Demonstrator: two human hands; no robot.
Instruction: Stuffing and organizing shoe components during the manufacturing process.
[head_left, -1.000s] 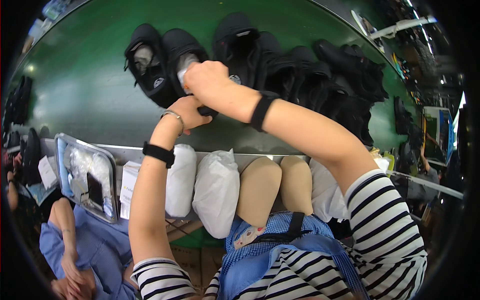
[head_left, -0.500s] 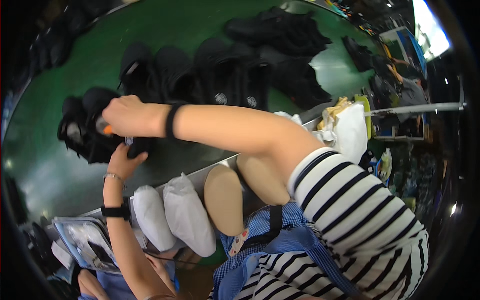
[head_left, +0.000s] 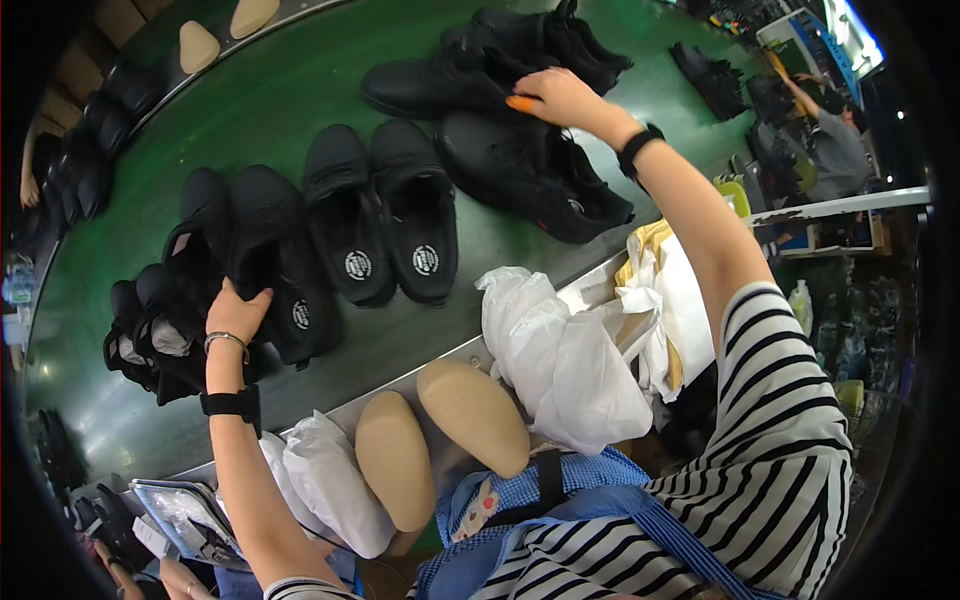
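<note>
My left hand (head_left: pixel 234 318) grips the side of a black shoe (head_left: pixel 268 225), its thumb spread along the opening. That shoe stands in a row of black shoes along the green table, toes pointing away. Over the black shoes (head_left: pixel 425 88) at the far right of the row, my right hand (head_left: pixel 562 98) hangs with curled fingers. A small orange piece (head_left: pixel 522 103) shows at its fingertips; whether it is held or worn on a finger I cannot tell. Between my hands stands another pair of black shoes (head_left: pixel 336 185) with round white insole marks.
White-wrapped bundles (head_left: pixel 570 365) and two beige shoe lasts (head_left: pixel 393 460) sit along the table's near edge. More black shoes (head_left: pixel 85 180) line the far left side. A grey tray (head_left: pixel 185 515) is at the lower left. At the far right a person (head_left: pixel 835 150) stands near shoes.
My right hand has swung from beside my left hand to the shoes at the far right. My left hand remains at the shoes on the left. The view has shifted, showing more table.
</note>
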